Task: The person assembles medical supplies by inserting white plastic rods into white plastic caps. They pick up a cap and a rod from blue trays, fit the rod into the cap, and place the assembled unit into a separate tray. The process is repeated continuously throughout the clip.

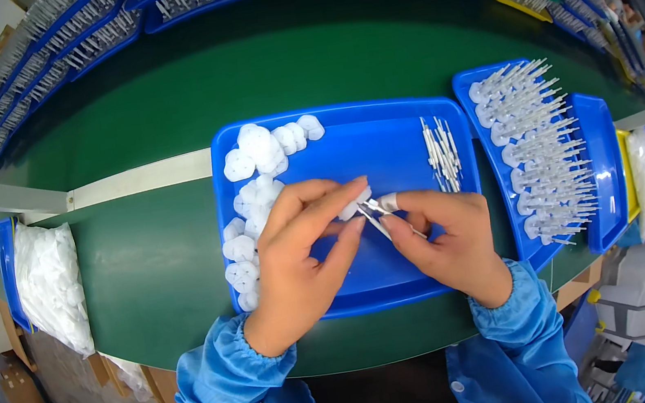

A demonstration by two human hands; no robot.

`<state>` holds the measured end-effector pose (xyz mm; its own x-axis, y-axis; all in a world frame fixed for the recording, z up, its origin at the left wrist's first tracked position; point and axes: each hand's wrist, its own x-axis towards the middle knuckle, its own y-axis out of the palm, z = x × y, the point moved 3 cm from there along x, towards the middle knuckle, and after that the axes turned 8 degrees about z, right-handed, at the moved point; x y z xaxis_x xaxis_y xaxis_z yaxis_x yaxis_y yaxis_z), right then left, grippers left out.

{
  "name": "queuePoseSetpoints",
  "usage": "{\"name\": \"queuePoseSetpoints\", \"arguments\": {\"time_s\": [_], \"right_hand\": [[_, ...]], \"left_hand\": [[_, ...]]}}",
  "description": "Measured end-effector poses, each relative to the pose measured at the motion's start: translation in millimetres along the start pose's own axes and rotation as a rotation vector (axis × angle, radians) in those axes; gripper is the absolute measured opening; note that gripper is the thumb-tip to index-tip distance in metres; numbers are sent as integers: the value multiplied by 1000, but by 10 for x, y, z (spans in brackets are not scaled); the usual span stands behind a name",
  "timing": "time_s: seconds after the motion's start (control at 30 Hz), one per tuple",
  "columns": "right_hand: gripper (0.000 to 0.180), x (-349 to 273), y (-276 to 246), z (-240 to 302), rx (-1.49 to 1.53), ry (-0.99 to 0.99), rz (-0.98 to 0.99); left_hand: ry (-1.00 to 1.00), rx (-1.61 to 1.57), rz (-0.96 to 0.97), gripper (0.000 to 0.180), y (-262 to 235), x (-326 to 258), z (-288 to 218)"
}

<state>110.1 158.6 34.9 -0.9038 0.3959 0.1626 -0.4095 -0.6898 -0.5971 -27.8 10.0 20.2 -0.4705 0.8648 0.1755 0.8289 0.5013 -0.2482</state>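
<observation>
Over the blue tray (425, 284), my left hand (298, 263) pinches a small translucent white plastic disc (350, 209) between thumb and fingertips. My right hand (452, 241) grips thin silvery-white rods (377, 222), their tips against the disc; how many cannot be made out. A white wrap (389, 202) circles one right fingertip. Stacks of white plastic discs (256, 149) lie along the tray's left side, partly behind my left hand. Several loose thin rods (441, 153) lie at the tray's right side.
Right of the tray, a blue tray (488, 147) holds discs with rods standing in them; another blue tray (599, 162) is beyond it. A bag of white pieces (49, 281) sits at the left edge. Filled blue bins (205, 8) line the far side of the green table (238, 73).
</observation>
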Motion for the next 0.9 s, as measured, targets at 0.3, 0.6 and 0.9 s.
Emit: {"name": "queuePoseSetpoints", "arguments": {"time_s": [0.3, 0.6, 0.9], "right_hand": [[10, 14, 87, -89, 134, 56, 51], [12, 24, 121, -46, -280, -166, -51], [11, 68, 98, -99, -134, -112, 15]], "left_hand": [[80, 139, 17, 44, -4, 12, 18], [128, 357, -4, 38, 46, -10, 8], [88, 371, 8, 37, 61, -32, -50]]}}
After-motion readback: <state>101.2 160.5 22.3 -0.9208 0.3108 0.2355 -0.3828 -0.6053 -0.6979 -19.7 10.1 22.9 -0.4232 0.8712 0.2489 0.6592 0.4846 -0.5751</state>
